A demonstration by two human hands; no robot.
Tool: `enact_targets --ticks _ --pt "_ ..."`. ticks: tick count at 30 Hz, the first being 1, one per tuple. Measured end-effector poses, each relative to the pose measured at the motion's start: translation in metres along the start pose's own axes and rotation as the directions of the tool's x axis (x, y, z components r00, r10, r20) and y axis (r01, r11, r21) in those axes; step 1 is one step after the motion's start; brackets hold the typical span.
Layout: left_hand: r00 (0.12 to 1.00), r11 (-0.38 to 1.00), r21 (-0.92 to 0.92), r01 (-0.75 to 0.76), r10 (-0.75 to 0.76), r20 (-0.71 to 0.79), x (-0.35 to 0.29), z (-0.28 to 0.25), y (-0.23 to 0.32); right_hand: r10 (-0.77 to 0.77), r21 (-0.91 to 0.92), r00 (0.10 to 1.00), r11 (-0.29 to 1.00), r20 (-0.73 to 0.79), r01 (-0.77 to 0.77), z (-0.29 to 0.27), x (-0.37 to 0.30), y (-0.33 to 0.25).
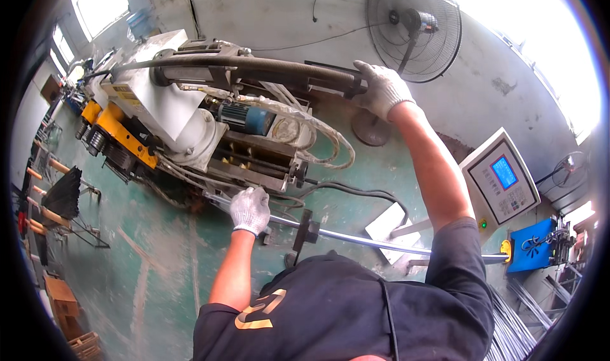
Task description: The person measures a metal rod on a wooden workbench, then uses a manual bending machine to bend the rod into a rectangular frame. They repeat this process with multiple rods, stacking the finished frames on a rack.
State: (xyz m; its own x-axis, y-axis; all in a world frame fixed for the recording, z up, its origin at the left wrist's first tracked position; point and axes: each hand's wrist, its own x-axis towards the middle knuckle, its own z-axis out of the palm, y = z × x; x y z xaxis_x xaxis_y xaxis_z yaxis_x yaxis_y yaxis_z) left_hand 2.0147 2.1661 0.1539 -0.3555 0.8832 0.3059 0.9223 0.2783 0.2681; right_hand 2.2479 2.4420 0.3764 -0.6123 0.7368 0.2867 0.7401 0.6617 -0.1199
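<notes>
My left hand [250, 210], in a pale knitted work glove, is closed around a shiny metal tube [356, 237] in front of my body. The tube runs right toward a yellow-ringed fitting on a blue machine part, passing a dark support block [308, 229]. My right hand [384, 91], gloved too, reaches up and far, its fingers around the end of a long dark ribbed shaft [273, 67]. That shaft lies along the top of a large white and yellow machine [159, 107]. The undersides of my right fingers are hidden.
A control panel with a blue screen [504, 172] stands at the right, above the blue machine part [530, 243]. A large fan [416, 27] is near the wall. Metal rods [511, 329] lie lower right. Hoses and cables cross the floor. A rack [60, 199] stands left.
</notes>
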Motion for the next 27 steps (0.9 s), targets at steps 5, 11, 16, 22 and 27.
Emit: enact_targets --ticks 5,11,16,22,27 --pt "0.998 0.999 0.003 0.051 -0.051 0.045 0.003 -0.003 0.003 -0.015 -0.028 0.999 0.999 0.030 0.015 0.004 0.010 0.002" --pt "0.998 0.998 -0.012 0.068 -0.067 0.019 0.001 -0.002 0.005 0.021 -0.010 0.999 1.000 0.024 -0.021 0.003 0.010 -0.002" --pt "0.998 0.998 -0.031 0.058 -0.058 -0.019 0.000 0.002 0.004 0.001 -0.017 1.000 1.000 0.021 -0.001 0.005 0.011 0.001" --pt "0.998 0.997 -0.046 0.063 -0.064 -0.019 0.000 0.001 0.004 0.015 -0.052 0.999 0.999 0.047 -0.013 0.003 0.012 -0.005" --pt "0.997 0.997 -0.069 0.033 -0.038 -0.073 0.000 0.000 0.004 0.046 -0.062 0.994 0.997 0.104 -0.040 -0.002 0.014 -0.005"
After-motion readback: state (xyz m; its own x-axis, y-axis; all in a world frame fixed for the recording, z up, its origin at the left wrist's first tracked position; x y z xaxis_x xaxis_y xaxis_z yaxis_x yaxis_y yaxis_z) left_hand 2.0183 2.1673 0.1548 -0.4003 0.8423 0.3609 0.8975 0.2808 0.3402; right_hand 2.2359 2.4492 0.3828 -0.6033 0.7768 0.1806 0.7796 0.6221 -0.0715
